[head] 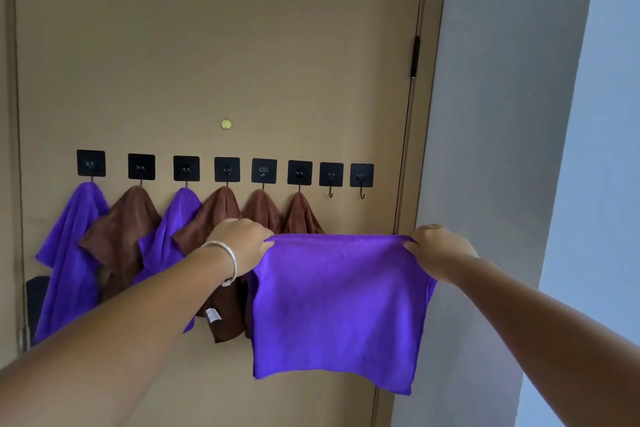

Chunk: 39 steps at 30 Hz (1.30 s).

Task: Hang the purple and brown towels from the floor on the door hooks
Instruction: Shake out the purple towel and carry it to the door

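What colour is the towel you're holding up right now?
Purple, plain with no pattern; the towel shows clearly in the head view, held by both top corners.

Two bare hooks, one (331, 191) at 12 o'clock and the last hook (362, 191) just right of it, hang unobstructed above the stretched purple towel (339, 305). At 9 o'clock, hung towels (221, 211) crowd six hooks. The door frame (420, 156) closes in at 3 o'clock.
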Tool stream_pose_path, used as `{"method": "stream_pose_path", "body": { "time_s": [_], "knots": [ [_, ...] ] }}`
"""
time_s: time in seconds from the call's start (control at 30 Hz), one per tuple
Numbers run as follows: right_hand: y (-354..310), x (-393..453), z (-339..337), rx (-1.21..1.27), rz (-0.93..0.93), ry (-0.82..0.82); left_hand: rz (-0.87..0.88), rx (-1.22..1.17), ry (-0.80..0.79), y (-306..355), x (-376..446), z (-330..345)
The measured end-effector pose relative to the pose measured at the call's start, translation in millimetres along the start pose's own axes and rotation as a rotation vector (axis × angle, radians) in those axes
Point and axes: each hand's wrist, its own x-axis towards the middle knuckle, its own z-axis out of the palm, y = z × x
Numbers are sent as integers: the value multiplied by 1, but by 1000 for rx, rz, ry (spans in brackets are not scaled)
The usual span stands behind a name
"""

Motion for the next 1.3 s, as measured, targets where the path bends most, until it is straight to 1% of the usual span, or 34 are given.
{"method": "stream_pose_path", "body": {
  "time_s": [0.07,0.2,0.37,0.47,0.57,0.63,0.7,0.8,0.9,0.97,1.13,1.3],
  "knots": [
    [-1,18,8,45,3,33,9,-8,48,-3,12,9],
    [-5,55,23,206,54,95,-21,-81,89,-8,39,22],
    [-8,101,33,236,9,229,-24,-102,163,-12,74,30],
    [-11,125,34,263,-115,325,7,-62,243,-17,97,31],
    [-12,143,31,158,-299,375,136,85,297,-16,116,26],
    [-12,158,31,29,-449,368,233,201,249,-13,126,22],
    [-13,171,33,-44,-535,371,213,251,201,-12,139,23],
    [-17,185,39,-55,-500,337,78,199,193,-9,158,30],
    [-26,196,44,-85,-449,290,-32,215,152,-2,172,39],
    [-32,204,48,-105,-425,268,-76,234,124,6,180,43],
    [-49,214,64,-133,-372,217,-124,299,67,27,207,51],
    [-63,213,85,-117,-338,195,-115,334,-36,48,226,69]
  ]
}}
